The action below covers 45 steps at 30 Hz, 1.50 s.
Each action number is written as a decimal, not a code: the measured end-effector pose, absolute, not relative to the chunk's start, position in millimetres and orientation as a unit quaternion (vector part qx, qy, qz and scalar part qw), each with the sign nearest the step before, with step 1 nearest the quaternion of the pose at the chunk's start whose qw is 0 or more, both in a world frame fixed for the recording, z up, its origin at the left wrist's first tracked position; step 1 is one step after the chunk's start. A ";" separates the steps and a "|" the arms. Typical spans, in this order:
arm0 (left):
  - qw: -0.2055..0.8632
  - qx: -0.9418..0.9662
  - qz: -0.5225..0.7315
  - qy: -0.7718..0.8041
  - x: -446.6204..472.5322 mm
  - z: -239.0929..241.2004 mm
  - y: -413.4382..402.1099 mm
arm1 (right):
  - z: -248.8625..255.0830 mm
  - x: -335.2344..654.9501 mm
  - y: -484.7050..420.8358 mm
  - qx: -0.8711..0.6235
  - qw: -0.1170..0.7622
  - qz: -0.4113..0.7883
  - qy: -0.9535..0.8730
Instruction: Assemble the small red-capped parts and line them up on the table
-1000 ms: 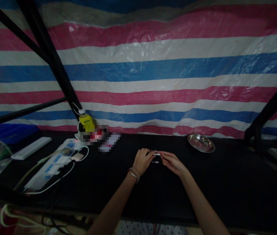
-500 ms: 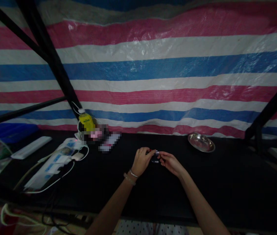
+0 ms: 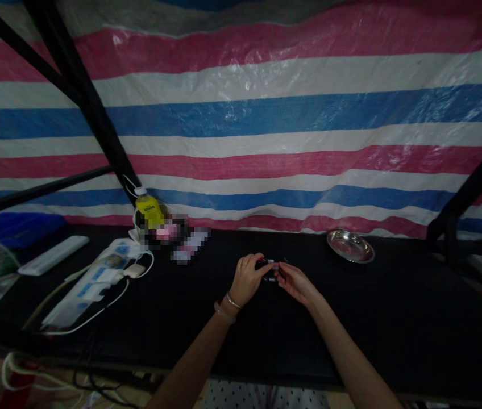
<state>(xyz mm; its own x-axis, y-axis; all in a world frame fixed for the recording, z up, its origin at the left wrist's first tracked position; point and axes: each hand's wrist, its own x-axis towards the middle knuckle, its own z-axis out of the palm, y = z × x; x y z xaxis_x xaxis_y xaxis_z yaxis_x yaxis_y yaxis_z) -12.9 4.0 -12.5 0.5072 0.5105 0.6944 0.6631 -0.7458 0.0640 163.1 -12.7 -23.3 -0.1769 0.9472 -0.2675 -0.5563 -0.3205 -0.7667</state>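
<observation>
Over the middle of the black table [image 3: 394,318], my left hand [image 3: 246,278] and my right hand [image 3: 295,282] meet. Both pinch a small dark object with a shiny metal part [image 3: 270,267] between their fingertips. The object is too small and dark to name. My left wrist carries thin bracelets [image 3: 226,304]. Both forearms reach in from the bottom edge.
A round metal dish [image 3: 350,246] sits at the back right. A yellow bottle [image 3: 148,211], a white power strip with cables [image 3: 91,284] and a white bar [image 3: 53,255] lie at the left. A striped tarp [image 3: 266,125] hangs behind. Black frame bars cross both sides.
The hands have stayed together on the small object, with the fingers shifting slightly. The view has tilted a little; nothing else has moved.
</observation>
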 end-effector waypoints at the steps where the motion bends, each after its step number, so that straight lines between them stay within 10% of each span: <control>1: 0.097 -0.859 -0.365 -0.345 -12.8 -11.8 3.7 | -22.6 163.7 -12.8 -0.384 0.526 0.710 -0.267; 10: -0.018 -0.843 -0.356 -0.404 -16.0 -11.9 7.9 | -30.2 200.9 0.9 -0.583 0.622 0.360 -0.379; 14: -0.041 -0.846 -0.337 -0.411 -16.7 -14.3 10.2 | -26.8 239.0 16.4 -0.729 0.494 0.106 -0.461; 22: -0.066 -0.852 -0.302 -0.423 -16.7 -14.1 10.0 | -27.6 224.4 15.6 -0.807 0.179 0.007 -0.563; 45: -0.074 -0.855 -0.308 -0.411 -18.5 -19.5 13.1 | -31.2 167.1 3.2 -0.718 0.214 -0.026 -0.662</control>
